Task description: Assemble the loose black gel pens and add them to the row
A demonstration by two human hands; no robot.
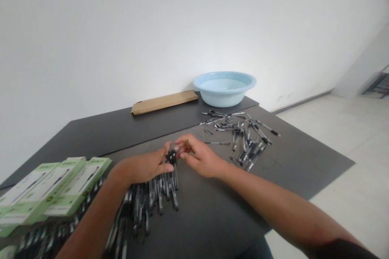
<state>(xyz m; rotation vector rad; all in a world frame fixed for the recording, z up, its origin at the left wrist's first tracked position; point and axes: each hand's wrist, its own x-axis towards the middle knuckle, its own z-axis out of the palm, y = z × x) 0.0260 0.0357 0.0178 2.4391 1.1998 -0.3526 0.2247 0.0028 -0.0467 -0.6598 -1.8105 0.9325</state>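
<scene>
Clear-barrelled pens with black ends lie in a dense row (138, 204) below and beside my left hand (148, 166). The thumb and forefinger of that hand close around the dark part of a pen (171, 154) at the row's far end. From the right, my right hand (199, 157) meets it, its curled fingertips at the pen's clear end. The fingers partly cover this pen, so its full length is hidden. To the right of my right hand lies a loose, jumbled heap of similar pens (251, 151).
Green-and-white pen boxes (65, 186) lie at the left, with more pens beside them. A flat brown cardboard piece (165, 102) and a light blue basin (225, 96) are at the back by the white wall. The dark table's right edge borders the pale floor (349, 129).
</scene>
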